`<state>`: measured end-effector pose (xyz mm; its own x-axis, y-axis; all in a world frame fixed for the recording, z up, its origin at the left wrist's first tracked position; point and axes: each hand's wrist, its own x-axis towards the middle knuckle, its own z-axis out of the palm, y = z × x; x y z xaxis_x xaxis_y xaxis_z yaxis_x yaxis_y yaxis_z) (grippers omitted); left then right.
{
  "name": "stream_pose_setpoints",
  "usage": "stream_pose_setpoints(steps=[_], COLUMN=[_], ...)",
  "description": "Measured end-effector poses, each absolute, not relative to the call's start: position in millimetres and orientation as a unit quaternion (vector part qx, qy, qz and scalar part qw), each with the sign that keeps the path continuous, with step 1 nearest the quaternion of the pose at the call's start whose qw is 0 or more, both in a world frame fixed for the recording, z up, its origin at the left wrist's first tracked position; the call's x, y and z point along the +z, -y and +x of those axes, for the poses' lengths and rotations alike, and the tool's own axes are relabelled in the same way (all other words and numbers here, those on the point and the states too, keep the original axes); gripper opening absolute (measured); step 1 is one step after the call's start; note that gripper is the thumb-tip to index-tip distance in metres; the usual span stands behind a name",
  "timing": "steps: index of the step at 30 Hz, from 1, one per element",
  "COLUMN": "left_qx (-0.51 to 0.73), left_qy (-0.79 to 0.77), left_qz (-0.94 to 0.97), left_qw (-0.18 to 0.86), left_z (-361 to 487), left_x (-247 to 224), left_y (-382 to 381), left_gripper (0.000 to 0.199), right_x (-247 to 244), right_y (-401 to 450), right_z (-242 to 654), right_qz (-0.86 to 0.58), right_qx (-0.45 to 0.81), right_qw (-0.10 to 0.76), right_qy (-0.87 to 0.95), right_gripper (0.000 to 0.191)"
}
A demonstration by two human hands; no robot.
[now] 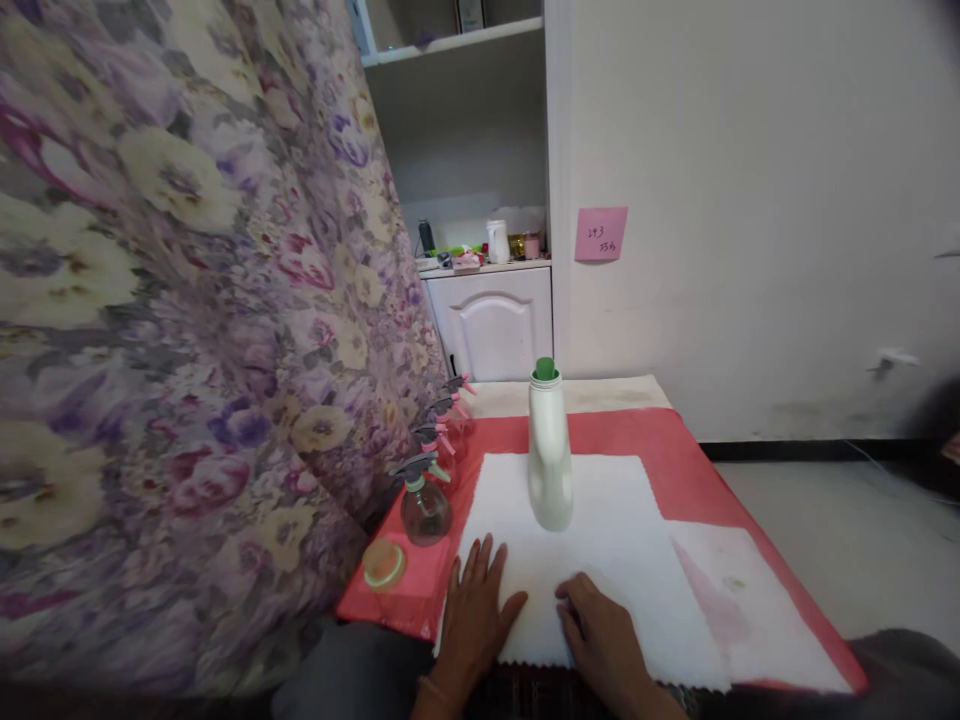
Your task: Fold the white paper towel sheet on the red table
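Both hands, left hand [474,610] and right hand [600,635], flat, fingers spread, pressing fuzzy white cloth [600,540]; smooth white plastic bottle [549,460] upright, green cap.

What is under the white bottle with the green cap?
The white bottle stands upright on a white cloth, which lies over a red table cover. Both hands rest flat on the cloth's near edge. The tabletop beneath is hidden.

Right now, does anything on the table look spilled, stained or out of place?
Yes: the right-hand white cloth shows a faint pinkish blotch and a small yellowish spot. A loose round lid lies beside the spray bottles. The white bottle stands upright; both hands, left hand and right hand, rest flat.
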<state>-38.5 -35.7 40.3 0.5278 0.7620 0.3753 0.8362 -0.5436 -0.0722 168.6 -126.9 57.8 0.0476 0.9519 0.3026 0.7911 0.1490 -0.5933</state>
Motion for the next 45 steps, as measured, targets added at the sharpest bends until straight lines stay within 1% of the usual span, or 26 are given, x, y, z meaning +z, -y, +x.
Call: stream_pose_setpoints(steps=[4, 8, 13, 16, 23, 26, 30, 38, 45], left_qx=[-0.144, -0.123, -0.121, -0.118, -0.118, -0.109, -0.114, -0.124, -0.11], left_qy=[0.455, 0.441, 0.396, 0.366, 0.366, 0.365, 0.367, 0.37, 0.369], left_qz=[-0.871, -0.883, -0.906, -0.92, -0.923, -0.924, -0.923, -0.921, -0.923], left_qw=[0.118, 0.102, 0.089, 0.072, 0.033, 0.014, 0.008, 0.012, 0.004], left_z=[-49.2, -55.8, -47.5, -42.6, -44.3, -44.5, -43.2, -41.2, -43.6], left_x=[40.4, 46.6, 52.3, 50.4, 48.0, 49.2, 49.9, 49.2, 44.8], left_y=[42.9, 47.4, 52.6, 55.4, 54.2, 54.2, 55.1, 56.7, 54.0], left_gripper=[0.063, 0.067, 0.078, 0.08, 0.083, 0.087, 0.091, 0.091, 0.094], right_x=[61.4, 62.5, 61.9, 64.3, 67.0, 66.4, 64.5, 63.5, 64.7], right_y=[128.3, 130.7, 132.2, 133.3, 135.6, 136.4, 137.2, 137.3, 138.5], right_z=[168.9, 170.2, 173.8, 175.3, 177.5, 178.4, 177.6, 176.1, 177.7], right_qz=[-0.645, -0.64, -0.622, -0.624, -0.622, -0.616, -0.615, -0.62, -0.615], right_qx=[0.115, 0.128, 0.134, 0.135, 0.142, 0.142, 0.132, 0.104, 0.109], right_qw=[0.33, 0.329, 0.329, 0.307, 0.28, 0.274, 0.267, 0.253, 0.255], right_qy=[0.68, 0.682, 0.698, 0.706, 0.717, 0.725, 0.73, 0.735, 0.738], right_gripper=[0.017, 0.011, 0.028, 0.031, 0.039, 0.044, 0.044, 0.042, 0.044])
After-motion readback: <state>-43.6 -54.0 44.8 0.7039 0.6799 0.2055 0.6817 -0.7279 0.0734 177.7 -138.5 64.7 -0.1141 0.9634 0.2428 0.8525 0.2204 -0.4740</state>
